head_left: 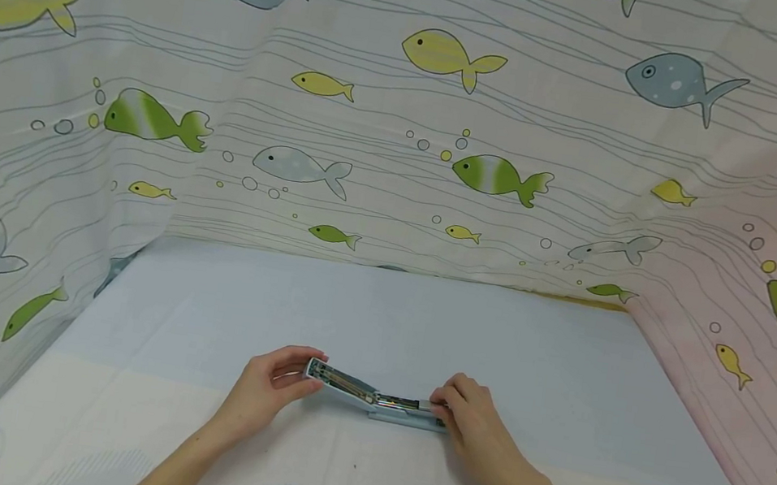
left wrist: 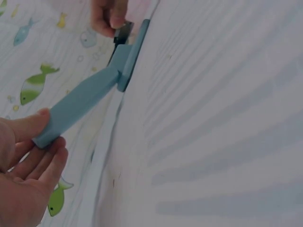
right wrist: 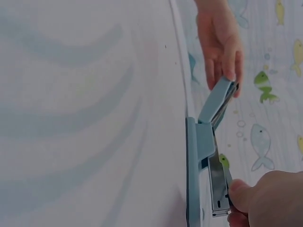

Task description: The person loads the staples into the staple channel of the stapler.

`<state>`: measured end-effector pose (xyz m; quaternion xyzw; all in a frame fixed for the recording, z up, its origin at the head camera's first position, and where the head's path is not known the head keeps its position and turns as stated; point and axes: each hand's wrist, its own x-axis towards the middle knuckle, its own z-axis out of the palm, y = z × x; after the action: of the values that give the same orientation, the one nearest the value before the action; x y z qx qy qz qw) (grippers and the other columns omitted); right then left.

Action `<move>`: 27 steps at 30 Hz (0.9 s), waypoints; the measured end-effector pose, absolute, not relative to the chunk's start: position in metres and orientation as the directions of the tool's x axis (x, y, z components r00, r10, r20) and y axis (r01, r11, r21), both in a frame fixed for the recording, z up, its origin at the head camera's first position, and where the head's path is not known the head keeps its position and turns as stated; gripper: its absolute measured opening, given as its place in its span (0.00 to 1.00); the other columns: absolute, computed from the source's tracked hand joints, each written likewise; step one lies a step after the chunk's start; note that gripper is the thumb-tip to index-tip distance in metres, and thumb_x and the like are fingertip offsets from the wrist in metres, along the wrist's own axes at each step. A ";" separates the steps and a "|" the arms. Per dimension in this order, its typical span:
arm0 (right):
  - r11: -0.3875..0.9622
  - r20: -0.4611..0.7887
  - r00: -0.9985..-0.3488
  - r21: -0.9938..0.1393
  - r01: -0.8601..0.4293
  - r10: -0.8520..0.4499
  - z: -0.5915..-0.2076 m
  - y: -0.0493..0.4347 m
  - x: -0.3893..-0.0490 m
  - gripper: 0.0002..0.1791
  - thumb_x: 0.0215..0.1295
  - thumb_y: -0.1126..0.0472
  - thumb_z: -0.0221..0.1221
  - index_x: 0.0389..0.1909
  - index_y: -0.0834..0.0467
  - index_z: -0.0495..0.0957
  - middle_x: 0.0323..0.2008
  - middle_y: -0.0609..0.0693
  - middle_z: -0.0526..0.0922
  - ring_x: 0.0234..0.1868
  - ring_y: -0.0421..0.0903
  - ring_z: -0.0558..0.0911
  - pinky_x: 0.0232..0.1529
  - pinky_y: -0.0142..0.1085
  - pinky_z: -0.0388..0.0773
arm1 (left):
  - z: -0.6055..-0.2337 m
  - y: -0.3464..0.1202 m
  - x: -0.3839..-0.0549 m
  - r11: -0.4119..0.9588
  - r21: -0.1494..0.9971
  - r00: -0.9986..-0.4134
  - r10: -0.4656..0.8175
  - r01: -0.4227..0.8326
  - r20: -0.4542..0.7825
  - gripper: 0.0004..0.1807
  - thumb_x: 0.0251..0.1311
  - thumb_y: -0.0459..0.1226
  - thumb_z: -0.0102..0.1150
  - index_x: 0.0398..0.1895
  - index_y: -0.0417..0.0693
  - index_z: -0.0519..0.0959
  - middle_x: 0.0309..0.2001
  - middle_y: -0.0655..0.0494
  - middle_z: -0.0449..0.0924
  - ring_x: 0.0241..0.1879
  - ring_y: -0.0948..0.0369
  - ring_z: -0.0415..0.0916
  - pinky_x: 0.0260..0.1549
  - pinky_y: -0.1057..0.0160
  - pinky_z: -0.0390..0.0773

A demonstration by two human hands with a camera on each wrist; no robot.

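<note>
A light blue stapler (head_left: 405, 418) sits on the bed-like surface, its top cover (left wrist: 80, 104) swung far back to the left. The inside of the cover faces up and shows metal parts. My left hand (head_left: 264, 384) holds the free end of that cover between thumb and fingers. At the other end, my right hand (head_left: 484, 435) pinches at the metal staple magazine (right wrist: 218, 184), which stands apart from the base (right wrist: 191, 165). A greyish strip shows beside the right fingertips; whether it is staples or part of the magazine I cannot tell.
The stapler rests on a flat surface covered with pale blue and white cloth (head_left: 378, 323). Fish-patterned fabric (head_left: 389, 128) hangs at the back and both sides. A small dark speck (head_left: 355, 466) lies in front of the stapler.
</note>
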<state>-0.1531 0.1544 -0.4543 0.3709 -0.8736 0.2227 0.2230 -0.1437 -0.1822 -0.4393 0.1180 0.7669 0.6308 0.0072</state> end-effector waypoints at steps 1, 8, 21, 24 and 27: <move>0.629 0.549 -0.628 -0.221 -0.746 -0.552 -0.454 0.154 -0.153 0.10 0.60 0.67 0.68 0.38 0.54 0.79 0.36 0.40 0.73 0.38 0.35 0.69 0.38 0.32 0.69 | -0.440 -0.182 -0.144 0.173 0.970 -0.972 0.192 0.173 0.139 0.23 0.57 0.34 0.71 0.57 0.43 0.79 0.57 0.40 0.80 0.51 0.63 0.82 0.50 0.68 0.84; 0.639 0.546 -0.620 -0.187 -0.746 -0.564 -0.453 0.152 -0.154 0.09 0.60 0.67 0.68 0.37 0.54 0.79 0.35 0.41 0.73 0.38 0.36 0.70 0.38 0.33 0.69 | -0.441 -0.183 -0.144 0.187 0.964 -0.969 0.192 0.189 0.153 0.22 0.57 0.35 0.71 0.56 0.44 0.79 0.56 0.41 0.81 0.53 0.62 0.81 0.52 0.68 0.83; 0.629 0.565 -0.569 -0.110 -0.770 -0.598 -0.452 0.151 -0.156 0.11 0.57 0.68 0.70 0.36 0.55 0.79 0.35 0.43 0.73 0.36 0.38 0.72 0.41 0.38 0.74 | -0.439 -0.182 -0.143 0.189 0.963 -0.969 0.193 0.192 0.156 0.22 0.58 0.35 0.71 0.56 0.43 0.79 0.56 0.40 0.81 0.53 0.63 0.81 0.52 0.67 0.83; 0.625 0.561 -0.572 -0.121 -0.771 -0.598 -0.453 0.151 -0.156 0.11 0.57 0.68 0.70 0.37 0.55 0.79 0.35 0.43 0.73 0.36 0.38 0.72 0.43 0.38 0.74 | -0.440 -0.181 -0.143 0.186 0.963 -0.968 0.193 0.196 0.160 0.22 0.58 0.35 0.71 0.56 0.43 0.79 0.56 0.39 0.80 0.53 0.64 0.81 0.52 0.67 0.83; 0.619 0.550 -0.594 -0.167 -0.767 -0.587 -0.453 0.152 -0.157 0.10 0.58 0.67 0.70 0.37 0.54 0.80 0.36 0.42 0.74 0.37 0.36 0.72 0.42 0.37 0.72 | -0.441 -0.181 -0.144 0.182 0.963 -0.967 0.193 0.201 0.165 0.22 0.57 0.34 0.71 0.56 0.43 0.79 0.57 0.39 0.80 0.53 0.64 0.81 0.53 0.67 0.83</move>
<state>-0.1566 0.1520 -0.4535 0.3889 -0.8705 0.1976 0.2279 -0.1437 -0.1811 -0.4407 0.1281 0.7687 0.6266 -0.0031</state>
